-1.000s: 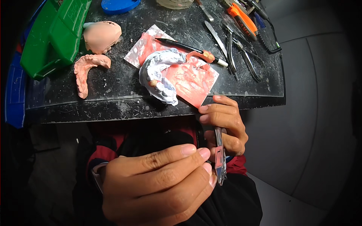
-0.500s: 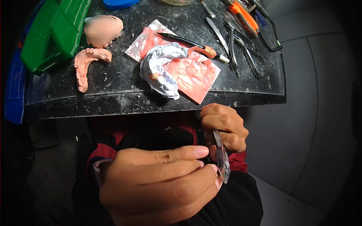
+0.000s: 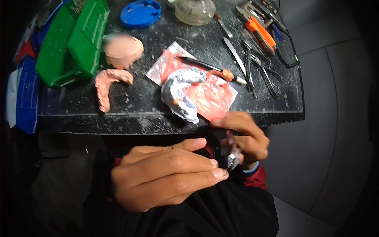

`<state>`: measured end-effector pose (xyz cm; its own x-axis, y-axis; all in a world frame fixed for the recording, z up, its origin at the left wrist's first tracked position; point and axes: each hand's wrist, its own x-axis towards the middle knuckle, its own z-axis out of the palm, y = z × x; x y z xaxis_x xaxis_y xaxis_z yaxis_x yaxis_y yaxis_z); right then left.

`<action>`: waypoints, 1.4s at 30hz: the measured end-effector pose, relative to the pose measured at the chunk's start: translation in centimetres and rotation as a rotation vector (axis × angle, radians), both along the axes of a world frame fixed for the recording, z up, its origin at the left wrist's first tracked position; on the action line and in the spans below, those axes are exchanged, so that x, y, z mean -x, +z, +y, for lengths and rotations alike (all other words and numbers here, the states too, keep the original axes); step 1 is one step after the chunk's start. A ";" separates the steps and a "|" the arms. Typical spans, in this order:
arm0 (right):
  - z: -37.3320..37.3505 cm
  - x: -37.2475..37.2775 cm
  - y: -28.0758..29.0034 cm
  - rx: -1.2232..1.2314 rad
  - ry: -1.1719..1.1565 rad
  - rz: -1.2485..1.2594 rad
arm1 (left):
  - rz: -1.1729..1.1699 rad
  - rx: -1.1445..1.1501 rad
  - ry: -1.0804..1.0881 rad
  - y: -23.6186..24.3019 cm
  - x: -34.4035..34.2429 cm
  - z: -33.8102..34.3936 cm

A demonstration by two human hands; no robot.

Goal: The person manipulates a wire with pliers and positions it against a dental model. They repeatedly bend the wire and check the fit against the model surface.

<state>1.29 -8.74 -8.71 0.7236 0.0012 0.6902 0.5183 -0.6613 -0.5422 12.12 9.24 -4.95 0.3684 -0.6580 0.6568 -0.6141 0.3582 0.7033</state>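
Observation:
Below the bench's front edge, my left hand and my right hand come together. Between them is a small, shiny dark piece, partly see-through; motion blur and fingers hide its exact kind. The left fingertips pinch its lower end, while the right fingers curl round its upper part. Just beyond, on the bench, a white dental impression with a tooth-coloured piece in it rests on a pink-smeared pad. A black pen lies across the pad, touching a pink strip with teeth.
A pink dental arch and a pink model sit beside a green bin. Blue bins line the left edge. Behind are a blue lid and glass dish. Pliers, a knife and an orange-handled tool lie right.
The view has shifted, so the bench sits lower and more to the right in it. My right fingers have loosened and turned about the dark piece, and my left hand has moved slightly upward.

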 end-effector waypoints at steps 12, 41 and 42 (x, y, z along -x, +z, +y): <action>-7.9 1.7 1.5 0.290 -0.858 0.370 | 0.206 0.042 0.151 -0.7 -0.3 -1.3; -0.1 -2.5 0.6 -0.334 -0.087 -0.003 | 0.057 -0.436 0.326 -0.7 -3.9 -1.3; 0.2 -2.7 0.2 -0.354 -0.117 0.005 | 0.056 -0.544 0.365 -0.6 -3.6 -1.9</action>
<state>3.96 -8.55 -8.47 0.7085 -0.3195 0.6293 0.4470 -0.4869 -0.7504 15.75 7.34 -5.54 0.6547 -0.7173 0.2386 -0.5857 -0.2818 0.7599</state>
